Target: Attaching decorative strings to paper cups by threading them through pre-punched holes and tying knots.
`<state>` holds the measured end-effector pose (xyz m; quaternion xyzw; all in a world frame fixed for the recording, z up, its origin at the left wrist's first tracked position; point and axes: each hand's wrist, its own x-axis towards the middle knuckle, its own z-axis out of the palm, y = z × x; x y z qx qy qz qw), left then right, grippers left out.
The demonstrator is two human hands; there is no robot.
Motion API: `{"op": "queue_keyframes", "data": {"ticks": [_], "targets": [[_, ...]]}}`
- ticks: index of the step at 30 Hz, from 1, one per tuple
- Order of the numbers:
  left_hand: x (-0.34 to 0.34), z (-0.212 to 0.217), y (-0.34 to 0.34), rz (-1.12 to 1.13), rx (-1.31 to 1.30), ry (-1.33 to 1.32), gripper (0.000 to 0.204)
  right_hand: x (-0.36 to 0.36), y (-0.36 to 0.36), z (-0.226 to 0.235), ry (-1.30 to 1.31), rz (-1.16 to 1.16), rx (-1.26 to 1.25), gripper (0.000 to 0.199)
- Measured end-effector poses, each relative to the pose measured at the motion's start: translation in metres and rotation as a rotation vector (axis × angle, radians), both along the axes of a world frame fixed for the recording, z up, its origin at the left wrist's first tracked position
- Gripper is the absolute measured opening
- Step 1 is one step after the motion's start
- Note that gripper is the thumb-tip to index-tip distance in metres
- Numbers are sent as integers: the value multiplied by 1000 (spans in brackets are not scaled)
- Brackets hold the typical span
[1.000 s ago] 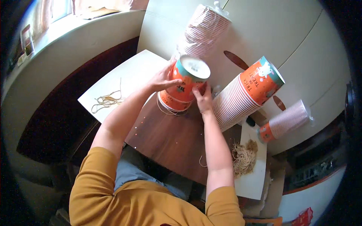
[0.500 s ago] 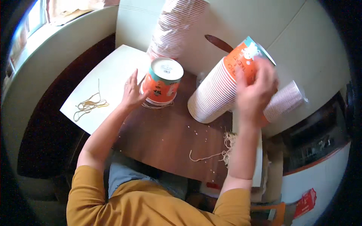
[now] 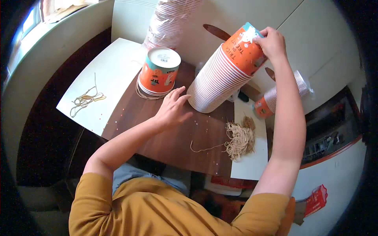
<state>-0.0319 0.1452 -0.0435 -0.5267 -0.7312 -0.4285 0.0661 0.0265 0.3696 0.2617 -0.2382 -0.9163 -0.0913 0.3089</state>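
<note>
A tall stack of nested paper buckets (image 3: 216,80) stands upside down on the brown tabletop. Its topmost orange bucket (image 3: 241,47) has a teal band and a white cartoon figure. My right hand (image 3: 272,44) grips that bucket at its upper end, fingers over the edge and thumb on the side. My left hand (image 3: 173,108) is open, fingers stretched towards the foot of the stack; whether they touch it I cannot tell. Left of it a short upturned orange bucket stack (image 3: 157,74) has string (image 3: 147,95) around its base.
A bundle of beige strings (image 3: 241,139) lies at the right table edge, one strand trailing left. Loose yellowish string (image 3: 87,101) lies on the white board (image 3: 118,59). A plastic-wrapped stack (image 3: 169,23) stands behind, and another wrapped bucket stack (image 3: 281,96) is at the right.
My left hand has left the short stack and moved right towards the tall one. The right hand, blurred before beside the top bucket, now grips its upper end. The view has shifted slightly.
</note>
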Motion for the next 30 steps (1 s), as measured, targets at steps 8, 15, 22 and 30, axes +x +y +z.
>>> {"op": "queue_keyframes", "data": {"ticks": [8, 15, 22, 30], "targets": [[21, -13, -40, -21, -5, -126, 58, 36, 69, 116, 179, 105, 233, 45], [8, -6, -84, -37, 91, -297, 45, 153, -20, 140, 570, 11, 393, 58], [5, 71, -92, -356, 260, -1033, 75, 170, -86, -184, 1025, 471, -1348, 33], [-15, 75, -124, 76, -221, -575, 36, 174, -120, -301, -16, 267, -740, 32]]}}
